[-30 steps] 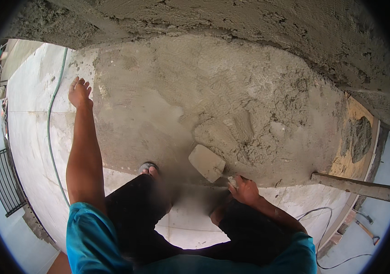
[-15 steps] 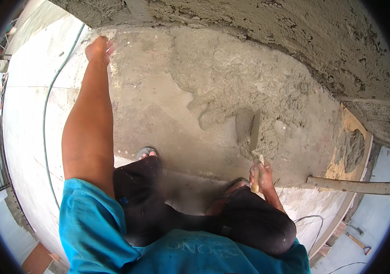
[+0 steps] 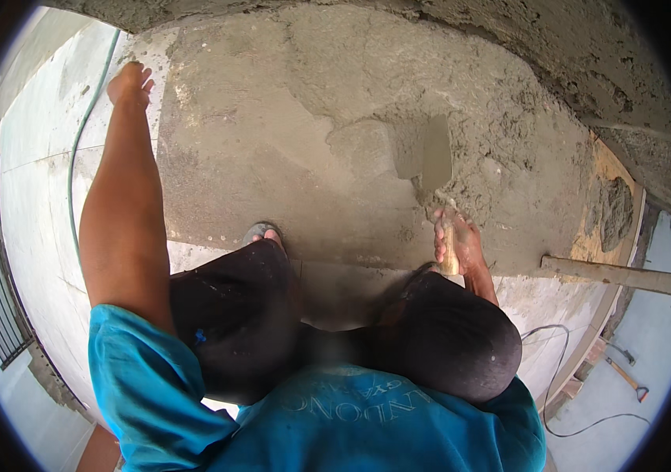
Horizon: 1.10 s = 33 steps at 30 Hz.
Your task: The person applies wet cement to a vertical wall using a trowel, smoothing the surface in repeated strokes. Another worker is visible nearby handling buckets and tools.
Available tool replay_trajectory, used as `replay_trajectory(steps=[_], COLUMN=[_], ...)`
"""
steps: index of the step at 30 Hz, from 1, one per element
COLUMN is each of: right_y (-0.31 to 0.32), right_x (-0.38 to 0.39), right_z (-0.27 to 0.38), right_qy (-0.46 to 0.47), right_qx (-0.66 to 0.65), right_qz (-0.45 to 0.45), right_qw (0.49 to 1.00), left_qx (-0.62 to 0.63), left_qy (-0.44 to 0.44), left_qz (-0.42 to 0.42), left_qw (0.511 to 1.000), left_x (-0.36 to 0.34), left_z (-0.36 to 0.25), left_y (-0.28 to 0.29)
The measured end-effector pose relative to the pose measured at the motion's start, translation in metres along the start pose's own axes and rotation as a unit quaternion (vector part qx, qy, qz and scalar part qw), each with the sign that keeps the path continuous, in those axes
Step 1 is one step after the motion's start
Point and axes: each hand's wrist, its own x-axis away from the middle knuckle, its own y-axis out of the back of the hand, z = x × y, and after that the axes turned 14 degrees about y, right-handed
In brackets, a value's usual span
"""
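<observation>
In the head view, the person's right hand (image 3: 469, 242) was wrapped round the pale handle of a trowel (image 3: 436, 153), right of the middle; the blade pointed to the far side and lay against the rough wet mortar (image 3: 500, 134). The left hand (image 3: 131, 84) was stretched to the far left, its fingers loosely parted and grasping nothing, near the green hose (image 3: 73, 157); whether it touched the pale floor (image 3: 36, 134) could not be told. A sandaled foot (image 3: 271, 235) stood at the near edge of the mortar-smeared area. On the right, a wooden bar (image 3: 618, 275) lay nearer than a mortar lump (image 3: 614, 212); beyond them to the near right lay a long-handled tool (image 3: 626, 379).
</observation>
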Motion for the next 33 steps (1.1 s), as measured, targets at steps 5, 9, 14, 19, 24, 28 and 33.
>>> replay_trajectory(steps=[5,9,14,19,24,28,33], right_y=[-0.016,-0.038,-0.036,-0.007,0.005,-0.016,-0.012], right_x=[-0.034,0.005,-0.005,-0.014,-0.006,0.017,0.024], right_z=[-0.036,-0.056,-0.067,-0.037,-0.028,-0.054,-0.095], right_qy=[0.19,0.219,0.201,0.126,0.148,0.21,0.258], right_qx=[0.67,0.63,0.662,0.392,0.516,0.654,0.672], right_qz=[-0.011,0.132,0.115,-0.019,-0.057,0.136,0.177], right_qw=[0.717,0.734,0.713,0.911,0.842,0.714,0.672], left_qx=[0.011,-0.012,-0.069,-0.037,-0.024,-0.023,-0.037], left_qy=[0.028,-0.007,-0.024,-0.025,0.015,-0.007,-0.005], left_qz=[0.064,0.099,0.101,0.076,0.076,0.11,0.102], left_qw=[0.998,0.995,0.992,0.996,0.997,0.994,0.994], left_x=[0.006,0.024,0.017,0.019,0.013,0.029,0.052], left_z=[0.001,-0.017,-0.006,-0.023,-0.006,-0.019,-0.014], left_y=[-0.011,-0.031,-0.032,-0.003,-0.019,-0.027,-0.044])
